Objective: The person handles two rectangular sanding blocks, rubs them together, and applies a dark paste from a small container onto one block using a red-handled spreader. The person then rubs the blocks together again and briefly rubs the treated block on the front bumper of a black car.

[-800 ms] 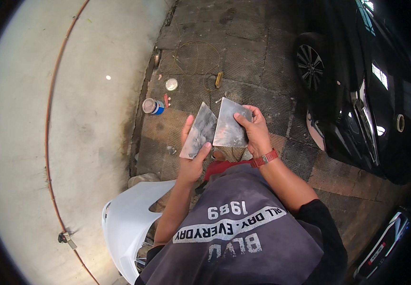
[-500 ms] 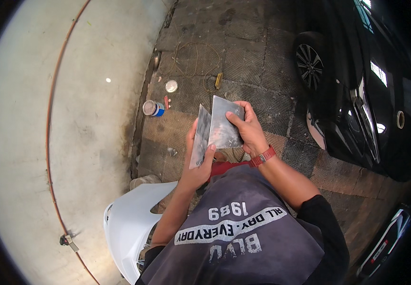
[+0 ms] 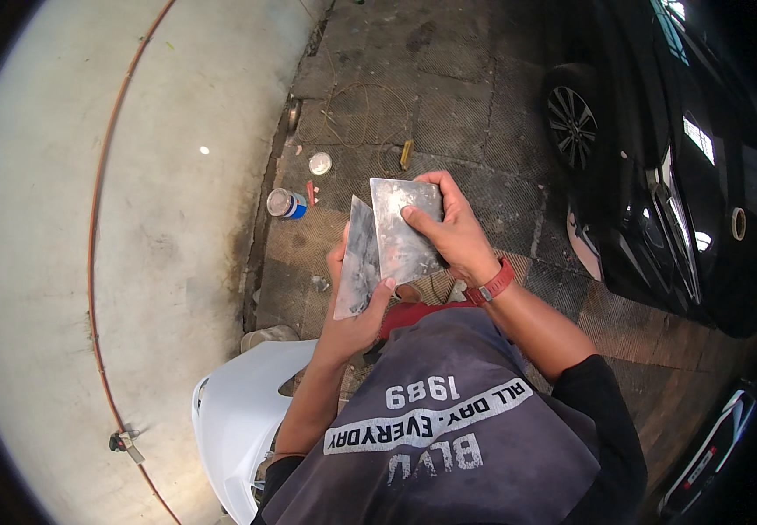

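My left hand (image 3: pixel 363 325) is closed on a thin grey putty spreader (image 3: pixel 359 249), a flat rectangular plate streaked with whitish smears and tilted on edge. A second, wider putty spreader (image 3: pixel 406 241) is gripped in my right hand (image 3: pixel 459 232), with the thumb flat on its face and the fingers behind it. The two plates stand close together in front of my body, the right one's left edge beside the left one's face. My left thumb tip reaches the lower corner of the right plate. A red watch (image 3: pixel 492 284) is on my right wrist.
A blue-and-white can (image 3: pixel 287 204), a round lid (image 3: pixel 320 164), a red strip (image 3: pixel 312 192) and a yellow tool (image 3: pixel 406 155) lie on the tiled floor ahead. A white panel (image 3: pixel 243 402) stands at lower left by the wall (image 3: pixel 168 219). A black car (image 3: pixel 641 201) is at right.
Both hands have moved slightly left with the plates. The right plate has turned a little, and its face now catches more light. Both grips are unchanged.
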Tool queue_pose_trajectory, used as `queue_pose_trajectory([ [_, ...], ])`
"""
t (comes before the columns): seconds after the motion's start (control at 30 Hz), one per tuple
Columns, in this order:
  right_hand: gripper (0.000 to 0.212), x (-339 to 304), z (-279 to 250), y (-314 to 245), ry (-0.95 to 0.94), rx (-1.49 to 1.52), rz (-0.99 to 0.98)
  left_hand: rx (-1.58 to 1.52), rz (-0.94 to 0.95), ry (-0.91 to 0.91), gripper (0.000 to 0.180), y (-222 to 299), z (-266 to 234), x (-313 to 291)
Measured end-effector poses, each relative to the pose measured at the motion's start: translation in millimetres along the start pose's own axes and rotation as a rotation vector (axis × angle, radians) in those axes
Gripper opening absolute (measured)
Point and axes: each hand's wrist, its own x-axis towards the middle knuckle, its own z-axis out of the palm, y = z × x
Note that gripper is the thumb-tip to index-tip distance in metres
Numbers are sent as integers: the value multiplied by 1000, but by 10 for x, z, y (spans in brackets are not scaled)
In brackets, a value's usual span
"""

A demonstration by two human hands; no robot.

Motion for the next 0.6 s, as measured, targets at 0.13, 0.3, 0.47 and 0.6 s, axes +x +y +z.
queue_pose_trajectory([
  [0.13,41,4,-42,-168,-117,-300,-115,-85,-48,-37,85,-57,-20,-39],
  [0.3,41,269,-209,-240,-70,-325,-270,-109,-31,-52,87,-45,-79,-56],
  [0.47,41,284,-185,-317,-198,-409,-257,-210,-123,-44,86,-6,-112,-91],
  [0.6,42,292,-168,-357,-229,-470,-267,-221,-92,-26,85,-50,-104,-105],
])
